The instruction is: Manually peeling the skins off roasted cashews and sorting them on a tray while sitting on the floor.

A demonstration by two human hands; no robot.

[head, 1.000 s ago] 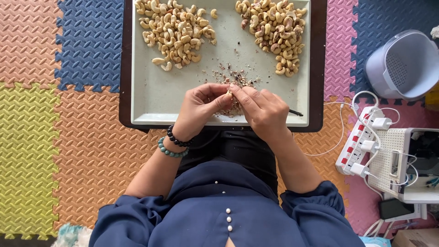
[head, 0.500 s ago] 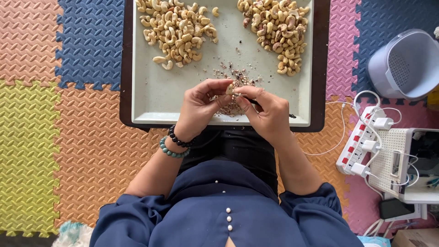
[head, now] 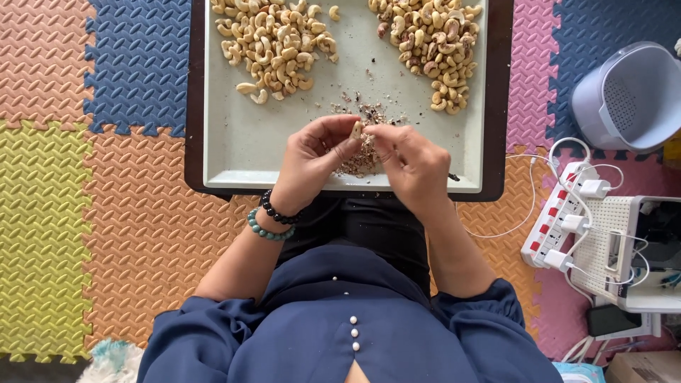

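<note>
The person is sitting on a floor of interlocking foam mat tiles [head: 92, 206] in orange, yellow, blue, pink and salmon. A pale rectangular tray [head: 248, 142] is resting on a dark brown low tabletop [head: 193, 106], whose edge is showing around the tray as a narrow border.

Both hands are meeting over the near edge of the tray, at its middle. The left hand [head: 312, 159] and the right hand [head: 411, 159] are pinching one cashew nut [head: 357, 130] together between their fingertips, so the nut is being held just above the tray. A thin dark tool tip [head: 452, 176] is sticking out beside the right hand; whether that hand is gripping it cannot be told. Two bead bracelets [head: 273, 218], one black and one teal, are circling the left wrist.

Directly under the hands, a small heap of brown skin fragments [head: 362, 152] is lying on the tray. At the tray's far left, a pile of pale peeled cashews [head: 273, 42] is lying. At the tray's far right, a second pile of cashews [head: 429, 46], many with brownish skin, is lying.

To the right of the tray, a grey plastic bin [head: 624, 96] is standing on the mat. Nearer the person on that side, a white power strip [head: 560, 220] with plugged-in white cables is lying beside a white perforated device [head: 617, 245].
</note>
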